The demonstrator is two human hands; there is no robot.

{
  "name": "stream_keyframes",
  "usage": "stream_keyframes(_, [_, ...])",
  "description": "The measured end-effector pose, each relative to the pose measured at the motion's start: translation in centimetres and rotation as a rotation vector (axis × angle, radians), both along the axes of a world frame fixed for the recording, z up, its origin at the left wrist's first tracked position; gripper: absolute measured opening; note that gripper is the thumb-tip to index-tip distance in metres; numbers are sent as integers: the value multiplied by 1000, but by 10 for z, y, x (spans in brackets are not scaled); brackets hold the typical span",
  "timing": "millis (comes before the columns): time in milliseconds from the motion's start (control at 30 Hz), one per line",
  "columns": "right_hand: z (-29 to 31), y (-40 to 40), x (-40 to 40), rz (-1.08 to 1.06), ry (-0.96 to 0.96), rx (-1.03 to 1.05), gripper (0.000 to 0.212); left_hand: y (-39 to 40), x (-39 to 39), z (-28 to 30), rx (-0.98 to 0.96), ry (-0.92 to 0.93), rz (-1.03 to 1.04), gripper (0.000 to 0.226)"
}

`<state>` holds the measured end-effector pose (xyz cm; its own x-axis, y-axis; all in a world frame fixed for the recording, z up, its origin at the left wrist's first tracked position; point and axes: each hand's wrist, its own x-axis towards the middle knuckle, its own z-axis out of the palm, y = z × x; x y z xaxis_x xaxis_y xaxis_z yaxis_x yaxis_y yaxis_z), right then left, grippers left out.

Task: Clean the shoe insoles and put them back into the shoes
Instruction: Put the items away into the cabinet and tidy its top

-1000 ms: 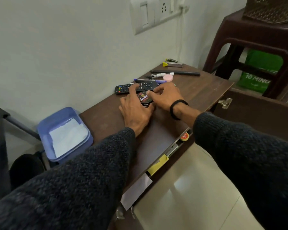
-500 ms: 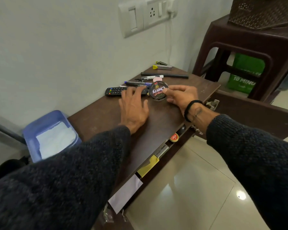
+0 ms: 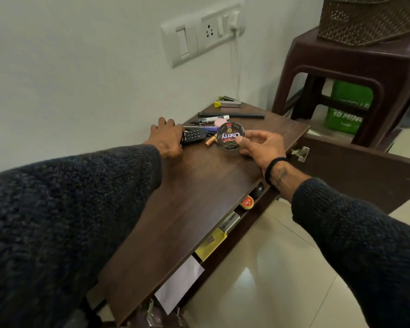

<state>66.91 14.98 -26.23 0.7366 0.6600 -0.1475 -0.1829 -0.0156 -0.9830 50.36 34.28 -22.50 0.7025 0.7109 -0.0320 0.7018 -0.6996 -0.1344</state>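
Black polish tin (image 3: pixel 230 136) pinched by right hand (image 3: pixel 262 149) | left hand (image 3: pixel 167 138) on remote (image 3: pixel 192 136)

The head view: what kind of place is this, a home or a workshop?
Most likely a room in a home. A low wooden cabinet stands against a wall with a switch and socket plate, a remote control lies among pens, and a plastic stool stands on a glossy tiled floor.

Right hand (image 3: pixel 258 147) pinches a round black polish tin (image 3: pixel 230 136) (label reads "Cherry") above the brown cabinet top (image 3: pixel 199 192). At its 9 o'clock, left hand (image 3: pixel 167 138) rests on a remote control (image 3: pixel 193 136). Markers (image 3: pixel 213 119) lie at 12 o'clock; a wall switch plate (image 3: pixel 202 34) higher.
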Motion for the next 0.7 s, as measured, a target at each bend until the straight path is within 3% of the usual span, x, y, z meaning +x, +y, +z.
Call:
stream_keyframes(167, [1, -12, 3, -14, 222, 110, 26, -7, -11, 5, 43, -97, -165, 60])
stream_keyframes(367, [-14, -72, 15, 11, 587, 362, 41, -83, -3, 12, 247, -345, -574, 54])
stream_keyframes(467, [-29, -112, 27, -66, 645, 386, 38, -130, 5, 14, 271, -365, -757, 52])
stream_keyframes(700, [-72, -179, 52, -189, 620, 263, 51, -226, 29, -28, 94, -213, -1080, 59])
